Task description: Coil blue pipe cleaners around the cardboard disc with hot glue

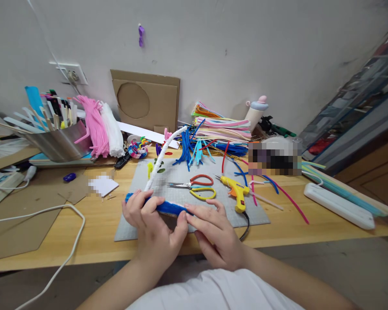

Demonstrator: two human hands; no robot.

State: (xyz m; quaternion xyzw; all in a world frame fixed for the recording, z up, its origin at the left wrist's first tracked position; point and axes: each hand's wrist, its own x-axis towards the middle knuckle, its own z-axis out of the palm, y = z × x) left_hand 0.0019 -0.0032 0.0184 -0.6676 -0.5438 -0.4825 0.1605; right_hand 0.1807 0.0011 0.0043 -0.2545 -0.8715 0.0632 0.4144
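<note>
In the head view, the blue fuzzy strip (172, 209) is gripped above the grey mat (126, 228) by the curled left hand (157, 228); its end is touched by the right hand (218, 234), though whether it is pinched cannot be told. The white stem (161, 159) could be bent by twisting.

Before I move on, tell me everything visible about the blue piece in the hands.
The blue piece is long and narrow, fuzzy-looking, with a paler lower edge. It is held over the near part of the grey mat, sloping slightly down towards the right. The left hand grips it, fingers covering much of its left part; the right hand touches its right end. Whether it joins the white stem is hidden.
</note>
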